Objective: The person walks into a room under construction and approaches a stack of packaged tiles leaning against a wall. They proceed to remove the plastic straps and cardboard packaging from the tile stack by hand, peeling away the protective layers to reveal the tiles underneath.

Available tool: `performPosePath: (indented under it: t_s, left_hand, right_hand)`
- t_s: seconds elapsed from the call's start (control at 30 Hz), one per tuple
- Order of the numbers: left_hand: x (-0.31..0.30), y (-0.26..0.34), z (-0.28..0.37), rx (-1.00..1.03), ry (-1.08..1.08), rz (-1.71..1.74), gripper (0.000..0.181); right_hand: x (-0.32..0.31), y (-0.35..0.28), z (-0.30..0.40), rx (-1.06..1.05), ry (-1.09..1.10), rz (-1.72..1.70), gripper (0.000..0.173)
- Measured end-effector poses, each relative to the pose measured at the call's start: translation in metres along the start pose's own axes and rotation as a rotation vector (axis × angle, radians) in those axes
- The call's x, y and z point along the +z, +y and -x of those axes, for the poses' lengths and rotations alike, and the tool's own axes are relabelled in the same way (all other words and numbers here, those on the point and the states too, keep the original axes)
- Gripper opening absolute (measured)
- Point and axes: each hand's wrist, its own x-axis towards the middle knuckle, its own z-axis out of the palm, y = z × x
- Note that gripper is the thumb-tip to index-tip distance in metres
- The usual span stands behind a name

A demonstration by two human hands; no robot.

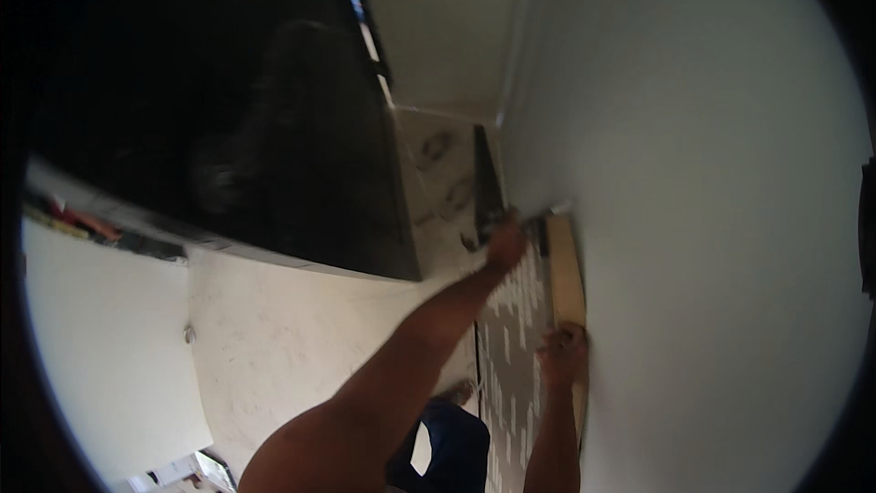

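Observation:
My left hand (pixel 506 243) is closed around a blurred tool (pixel 540 212), possibly a hammer, whose bright end points toward the wall. That end is close to the top of a light wooden board (pixel 565 267), which runs along the foot of the wall. Lower down, my right hand (pixel 564 352) grips the same board with curled fingers and hides part of it. Beside the left hand lies a dark tapered blade (pixel 486 171), apparently a handsaw, its lower end partly hidden. A grey surface with white streaks (pixel 503 356) extends beneath my hands, left of the board.
A pale wall (pixel 705 219) rises close on the right. A large dark glossy panel (pixel 239 116) fills the upper left, its lower corner near my left forearm. Dark scuffs mark the beige floor (pixel 294 335). My bent knee in dark blue cloth (pixel 458 448) is between my arms.

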Motion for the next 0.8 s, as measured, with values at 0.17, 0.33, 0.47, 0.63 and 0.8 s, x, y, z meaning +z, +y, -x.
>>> performPosePath:
  t_s: [0.17,0.33,0.47,0.63,0.8]
  left_hand:
    - [-0.001,0.02,-0.021,0.022,-0.157,0.42,0.025]
    - [-0.006,0.039,-0.043,0.015,-0.24,0.491,0.021]
    - [0.011,0.019,-0.06,-0.108,-0.305,0.491,0.03]
    - [-0.002,-0.005,-0.095,-0.478,-0.413,0.557,0.038]
    - [-0.018,0.053,-0.037,-0.059,0.174,0.09,0.033]
  right_hand:
    - [-0.011,-0.02,-0.002,0.098,0.123,0.055,0.031]
    - [-0.022,-0.017,-0.003,0.012,0.124,0.177,0.03]
    - [-0.01,-0.022,0.001,0.016,0.126,0.172,0.027]
    - [0.004,-0.031,0.001,0.046,0.112,0.145,0.026]
    - [-0.012,-0.031,-0.003,0.066,0.163,0.185,0.027]
